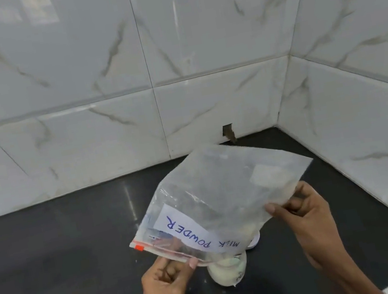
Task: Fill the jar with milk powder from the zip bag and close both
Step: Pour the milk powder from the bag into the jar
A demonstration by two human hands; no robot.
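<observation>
Left hand (167,281) pinches the zip edge of the bag (222,193) at 7 o'clock. Right hand (302,208) pinches the opposite edge at 3 o'clock. Bag is tilted mouth-down over the jar (225,273), which stands on the dark surface (75,245) at 6 o'clock under the bag. Jar looks nearly full of pale powder and the bag mostly empty, so probably the end of the pour. Next: lift bag clear, press zip shut, then lid on. Jar mouth is hidden by the bag, so can't tell if powder is flowing. White-blue thing (254,242) at 2 o'clock of the jar is half hidden, maybe the lid.
</observation>
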